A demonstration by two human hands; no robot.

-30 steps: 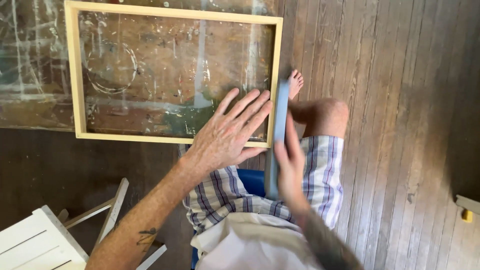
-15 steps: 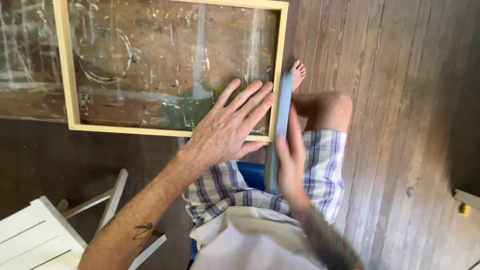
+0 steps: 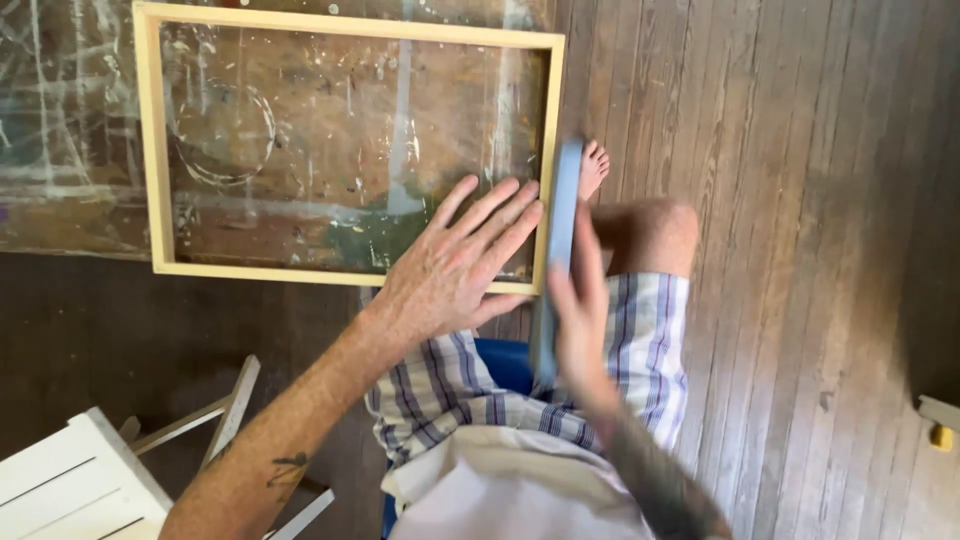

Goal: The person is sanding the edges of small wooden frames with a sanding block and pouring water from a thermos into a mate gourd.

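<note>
A pale wooden frame (image 3: 150, 150) lies flat on a paint-stained table top. My left hand (image 3: 455, 265) rests palm down, fingers spread, on the frame's near right corner. My right hand (image 3: 580, 310) grips a long, flat grey-blue block (image 3: 562, 210) that stands on edge against the frame's right side rail. The block and the right hand are blurred by motion. My bare knee and foot show just beyond the block.
The paint-stained table (image 3: 60, 120) fills the upper left. A white slatted chair (image 3: 70, 485) stands at the lower left. Worn floorboards (image 3: 800, 250) run along the right, with a small yellow object (image 3: 940, 435) at the right edge. I sit on a blue seat (image 3: 505, 365).
The view has shifted a little, so the frame sits further right and lower. My right hand with the block has slid along the frame's right rail. My left hand stays on the corner.
</note>
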